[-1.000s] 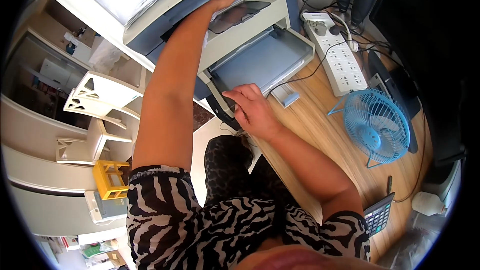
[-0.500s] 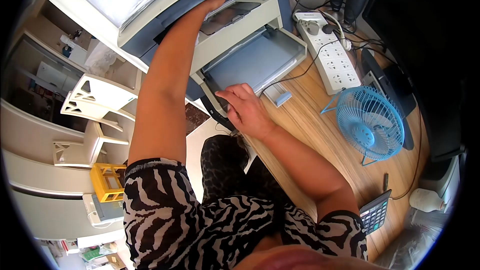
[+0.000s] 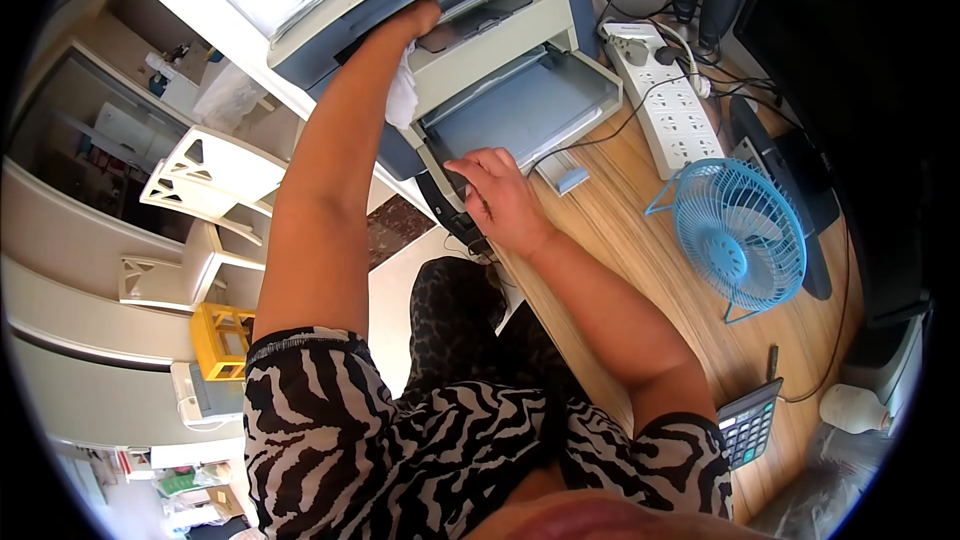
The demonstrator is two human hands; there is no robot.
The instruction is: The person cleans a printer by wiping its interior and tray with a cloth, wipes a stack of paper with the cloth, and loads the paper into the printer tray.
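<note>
A grey and cream printer (image 3: 485,59) stands with its front opened and its paper tray (image 3: 616,97) pulled out. My left hand (image 3: 425,14) reaches into the upper opening, its fingers mostly hidden by the printer body. A crumpled white cloth (image 3: 401,98) hangs below that hand, beside the forearm, and appears gripped in it. At the tray's near left corner rests my right hand (image 3: 507,202), fingers apart and loosely bent, with fingertips right at the tray edge and nothing held.
On the wooden desk (image 3: 610,240) are a white power strip (image 3: 672,118) with plugs and cables, a blue fan (image 3: 738,240), and a calculator (image 3: 750,425). A dark monitor (image 3: 850,90) and speakers (image 3: 720,2) stand on the right. White chairs (image 3: 215,175) and a yellow stool (image 3: 220,340) are at left.
The view has shifted slightly. My left hand has drawn a little downward within the opening, and more of the white cloth shows below it. My right hand stays at the tray corner.
</note>
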